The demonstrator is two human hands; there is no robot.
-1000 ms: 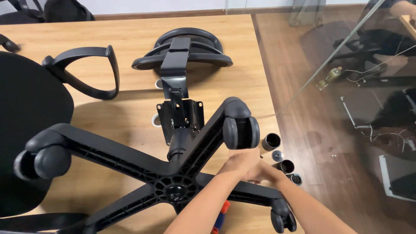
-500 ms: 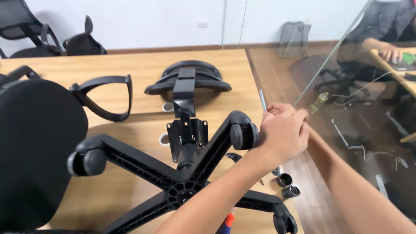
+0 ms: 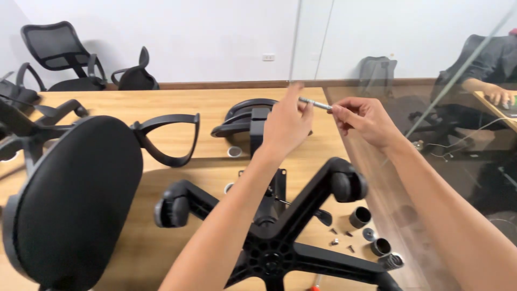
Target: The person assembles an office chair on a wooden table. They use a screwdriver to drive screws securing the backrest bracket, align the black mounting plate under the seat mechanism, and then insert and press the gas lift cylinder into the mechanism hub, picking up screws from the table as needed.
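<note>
1. Both hands pinch one thin silver metal rod (image 3: pixel 316 103) — my left hand (image 3: pixel 287 125) closed on its near end, my right hand (image 3: pixel 365 117) closed on the far end by thumb and forefinger.
2. Rod held roughly level, raised in the air above the light wooden tabletop (image 3: pixel 177 105), well clear of everything lying on it.
3. Below my forearms: black five-armed plastic chair base (image 3: pixel 280 237) lying upturned, castors (image 3: pixel 349 186) fitted at the arm ends.
4. Just right of the base — small black cylindrical sleeves (image 3: pixel 360 217) and a scatter of small dark screws (image 3: pixel 342 237).
5. Left: black padded chair backrest (image 3: pixel 75 199) with a curved black armrest (image 3: pixel 169 137) beside it.
6. Beyond my hands: black curved seat part (image 3: pixel 245 116), lying on the tabletop.
</note>
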